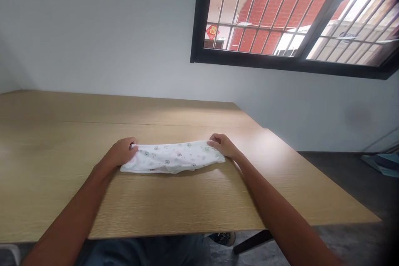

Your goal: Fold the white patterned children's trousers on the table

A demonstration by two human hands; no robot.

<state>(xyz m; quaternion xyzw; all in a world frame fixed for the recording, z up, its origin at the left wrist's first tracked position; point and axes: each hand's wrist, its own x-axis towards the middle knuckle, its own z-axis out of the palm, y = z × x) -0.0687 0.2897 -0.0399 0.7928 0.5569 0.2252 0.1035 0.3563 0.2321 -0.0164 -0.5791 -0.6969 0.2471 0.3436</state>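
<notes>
Wooden table point(174, 203), both hands point(126, 151) point(223, 145) in pinch grip on cloth point(173, 158)

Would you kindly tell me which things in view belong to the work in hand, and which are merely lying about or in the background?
In use:
printed white cloth
left hand, gripping its left end
right hand, gripping its right end
wood-grain table, underneath

Not in use:
barred window
shoe, below the table
pale-blue item on the floor, unclear

Open tabletop point(149, 112) beyond the cloth point(174, 158)
</notes>
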